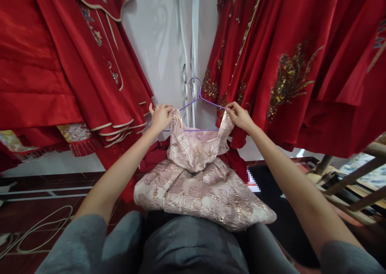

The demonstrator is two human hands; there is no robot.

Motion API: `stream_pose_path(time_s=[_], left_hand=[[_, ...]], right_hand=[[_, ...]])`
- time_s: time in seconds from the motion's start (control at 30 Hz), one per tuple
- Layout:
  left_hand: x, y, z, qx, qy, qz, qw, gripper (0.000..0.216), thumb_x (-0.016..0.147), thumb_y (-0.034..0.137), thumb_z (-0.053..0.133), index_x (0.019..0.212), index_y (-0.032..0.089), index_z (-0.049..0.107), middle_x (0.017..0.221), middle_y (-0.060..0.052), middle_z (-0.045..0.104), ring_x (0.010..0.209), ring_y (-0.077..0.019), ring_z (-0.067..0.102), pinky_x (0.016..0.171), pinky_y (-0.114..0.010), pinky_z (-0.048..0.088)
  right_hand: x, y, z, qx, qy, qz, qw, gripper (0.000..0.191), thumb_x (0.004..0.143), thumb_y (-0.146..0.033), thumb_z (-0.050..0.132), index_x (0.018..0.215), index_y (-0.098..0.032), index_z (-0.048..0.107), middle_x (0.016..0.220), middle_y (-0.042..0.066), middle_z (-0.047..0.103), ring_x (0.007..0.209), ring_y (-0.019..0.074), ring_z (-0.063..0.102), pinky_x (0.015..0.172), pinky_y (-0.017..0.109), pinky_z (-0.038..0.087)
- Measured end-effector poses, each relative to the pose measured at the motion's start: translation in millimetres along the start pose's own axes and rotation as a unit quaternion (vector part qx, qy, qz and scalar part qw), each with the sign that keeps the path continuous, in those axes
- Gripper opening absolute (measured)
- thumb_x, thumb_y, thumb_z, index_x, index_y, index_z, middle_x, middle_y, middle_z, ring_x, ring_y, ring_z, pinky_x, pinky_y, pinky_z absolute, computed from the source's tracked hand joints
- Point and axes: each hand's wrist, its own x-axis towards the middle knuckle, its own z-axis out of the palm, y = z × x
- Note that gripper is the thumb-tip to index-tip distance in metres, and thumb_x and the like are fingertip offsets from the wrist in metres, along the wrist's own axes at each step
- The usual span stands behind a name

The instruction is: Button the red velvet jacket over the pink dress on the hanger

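Note:
A pink and gold brocade dress (pixel 199 181) hangs in front of me from a purple wire hanger (pixel 199 96), its skirt spread over my lap. My left hand (pixel 162 115) is closed at the left shoulder strap, pinching it where the hanger's arm runs inside. At the opposite strap, my right hand (pixel 239 115) pinches the fabric together with the hanger end. The hook of the hanger points up and is free of any rail. The hanger's lower bar crosses the dress's neckline.
Red embroidered garments (pixel 99 64) hang at the left, and more red garments (pixel 271 64) with gold sequins hang at the right. White metal poles (pixel 194 36) stand against the wall between them. A pale cable (pixel 45 229) lies looped on the floor; a wooden rack (pixel 356 185) stands at right.

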Motion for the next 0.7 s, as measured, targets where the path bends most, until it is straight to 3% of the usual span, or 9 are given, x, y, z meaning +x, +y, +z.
stream_pose_path(time_s=[0.13, 0.27, 0.4, 0.57, 0.7], left_hand=[[7.1, -8.0, 8.5, 0.039, -0.122, -0.058, 0.99, 0.03, 0.09, 0.039, 0.044, 0.097, 0.028, 0.072, 0.11, -0.005, 0.07, 0.113, -0.0323, 0.056, 0.107, -0.061, 0.016], [13.9, -22.8, 14.3, 0.049, -0.221, -0.059, 0.972, 0.036, 0.089, 0.044, 0.042, 0.107, 0.028, 0.068, 0.108, -0.005, 0.071, 0.112, -0.0294, 0.058, 0.103, -0.05, 0.031], [19.0, -31.2, 15.7, 0.039, -0.252, -0.058, 0.965, 0.04, 0.088, 0.049, 0.04, 0.104, 0.023, 0.066, 0.104, -0.007, 0.071, 0.105, -0.0275, 0.061, 0.095, -0.039, 0.042], [19.8, -48.6, 15.5, -0.116, -0.298, -0.014, 0.947, 0.058, 0.087, 0.06, 0.032, 0.108, 0.016, 0.064, 0.112, -0.008, 0.068, 0.104, -0.024, 0.06, 0.092, -0.03, 0.046], [14.9, -75.6, 15.6, -0.066, -0.222, -0.086, 0.969, 0.054, 0.088, 0.054, 0.031, 0.118, 0.02, 0.06, 0.126, -0.008, 0.063, 0.119, -0.0276, 0.054, 0.101, -0.038, 0.04]], right_hand=[[5.4, 2.1, -8.4, -0.043, -0.022, 0.037, 0.998, 0.021, 0.087, -0.031, 0.053, 0.101, -0.019, 0.064, 0.087, 0.006, 0.071, 0.08, 0.0219, 0.064, 0.076, 0.033, 0.047], [16.0, 3.3, -18.1, -0.066, -0.062, 0.003, 0.996, 0.013, 0.084, -0.027, 0.058, 0.086, -0.02, 0.069, 0.094, 0.007, 0.072, 0.095, 0.0241, 0.065, 0.089, 0.037, 0.048], [24.5, -1.7, -20.6, -0.087, -0.055, -0.057, 0.993, 0.007, 0.078, -0.022, 0.065, 0.08, -0.019, 0.071, 0.121, 0.01, 0.064, 0.126, 0.0266, 0.05, 0.104, 0.039, 0.041], [23.8, -10.3, -18.0, -0.09, -0.092, -0.061, 0.99, 0.009, 0.08, -0.022, 0.062, 0.082, -0.02, 0.071, 0.108, 0.008, 0.069, 0.126, 0.0248, 0.052, 0.104, 0.039, 0.043], [23.9, -10.3, -18.7, -0.115, -0.113, -0.054, 0.985, 0.012, 0.082, -0.024, 0.061, 0.085, -0.02, 0.072, 0.105, 0.006, 0.071, 0.125, 0.0251, 0.052, 0.101, 0.039, 0.044]])
